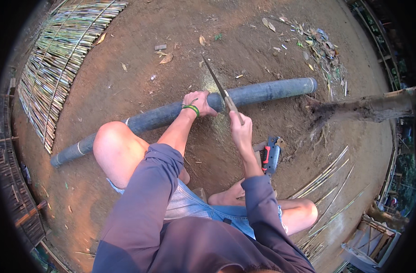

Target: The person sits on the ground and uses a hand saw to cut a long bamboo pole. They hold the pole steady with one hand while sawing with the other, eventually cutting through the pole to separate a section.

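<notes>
A long, thick, dark grey-green bamboo pole (271, 90) lies across the ground in front of me, from the lower left up to the right. My left hand (200, 103), with a green band at its wrist, grips the pole near its middle. Just right of it, my right hand (241, 130) is closed round the pale handle of a handsaw (214, 76). The saw's narrow blade crosses over the pole and points away from me. Pale sawdust (210, 83) is scattered on the soil at that spot. How deep the blade sits in the pole is hidden.
A broad-bladed knife (273, 155) lies beside a red-handled tool (266, 157) right of my foot. Thin split sticks (324, 175) spread at the right. A tree trunk (367, 109) stands beyond the pole's right end. A lashed stick mat (64, 54) lies far left, leaf litter (325, 50) far right.
</notes>
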Demonstrator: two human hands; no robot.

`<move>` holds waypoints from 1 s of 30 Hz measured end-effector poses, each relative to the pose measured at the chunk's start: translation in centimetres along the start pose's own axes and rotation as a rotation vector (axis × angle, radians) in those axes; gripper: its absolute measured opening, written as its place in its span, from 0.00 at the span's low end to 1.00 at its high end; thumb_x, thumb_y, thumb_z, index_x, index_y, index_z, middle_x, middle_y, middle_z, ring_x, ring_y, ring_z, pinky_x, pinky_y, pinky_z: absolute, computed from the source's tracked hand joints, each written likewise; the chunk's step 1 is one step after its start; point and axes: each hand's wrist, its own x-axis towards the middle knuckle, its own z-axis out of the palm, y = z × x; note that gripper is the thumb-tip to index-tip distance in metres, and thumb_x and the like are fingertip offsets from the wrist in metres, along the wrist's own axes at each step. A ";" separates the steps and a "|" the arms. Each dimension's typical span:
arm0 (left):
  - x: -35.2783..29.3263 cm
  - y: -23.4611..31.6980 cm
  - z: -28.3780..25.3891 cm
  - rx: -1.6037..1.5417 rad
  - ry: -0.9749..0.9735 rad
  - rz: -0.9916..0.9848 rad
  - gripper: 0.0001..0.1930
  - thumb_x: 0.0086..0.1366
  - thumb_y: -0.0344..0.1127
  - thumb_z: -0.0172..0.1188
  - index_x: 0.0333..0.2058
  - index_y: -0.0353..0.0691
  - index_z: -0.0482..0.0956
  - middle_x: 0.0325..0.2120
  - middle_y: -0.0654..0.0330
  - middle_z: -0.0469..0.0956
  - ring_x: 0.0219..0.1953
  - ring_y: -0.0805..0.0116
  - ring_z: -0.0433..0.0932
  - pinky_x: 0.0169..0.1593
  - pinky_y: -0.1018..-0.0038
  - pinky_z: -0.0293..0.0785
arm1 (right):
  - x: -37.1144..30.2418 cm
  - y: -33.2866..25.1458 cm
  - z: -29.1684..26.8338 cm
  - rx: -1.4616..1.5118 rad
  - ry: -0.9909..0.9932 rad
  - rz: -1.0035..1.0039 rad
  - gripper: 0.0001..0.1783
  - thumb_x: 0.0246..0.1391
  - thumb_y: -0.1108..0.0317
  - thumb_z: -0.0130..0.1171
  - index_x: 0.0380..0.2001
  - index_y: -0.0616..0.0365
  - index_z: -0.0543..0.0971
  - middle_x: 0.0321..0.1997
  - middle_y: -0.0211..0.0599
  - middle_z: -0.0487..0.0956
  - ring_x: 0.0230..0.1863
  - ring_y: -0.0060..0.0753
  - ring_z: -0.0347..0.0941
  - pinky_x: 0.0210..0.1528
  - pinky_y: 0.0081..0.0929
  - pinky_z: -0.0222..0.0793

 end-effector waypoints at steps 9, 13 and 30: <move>-0.1 0.0 0.2 -0.004 0.021 0.014 0.41 0.37 0.60 0.78 0.50 0.44 0.84 0.42 0.49 0.87 0.47 0.49 0.86 0.54 0.57 0.81 | -2.2 1.0 -0.2 -0.015 0.053 -0.080 0.19 0.68 0.61 0.60 0.27 0.66 0.79 0.17 0.32 0.66 0.23 0.20 0.61 0.26 0.34 0.58; -0.4 0.5 0.3 0.000 -0.009 0.031 0.41 0.36 0.61 0.78 0.50 0.45 0.84 0.42 0.50 0.87 0.48 0.50 0.86 0.55 0.57 0.81 | -0.5 -0.1 0.4 -0.091 0.028 -0.041 0.17 0.67 0.63 0.61 0.27 0.67 0.80 0.18 0.29 0.68 0.24 0.20 0.62 0.27 0.33 0.60; -3.3 -0.3 2.7 0.043 0.262 0.001 0.39 0.37 0.54 0.82 0.48 0.42 0.80 0.45 0.52 0.84 0.49 0.48 0.84 0.55 0.55 0.79 | -7.0 -0.5 -2.2 -0.117 -0.023 -0.048 0.17 0.66 0.61 0.60 0.37 0.67 0.85 0.25 0.42 0.82 0.30 0.27 0.78 0.36 0.34 0.71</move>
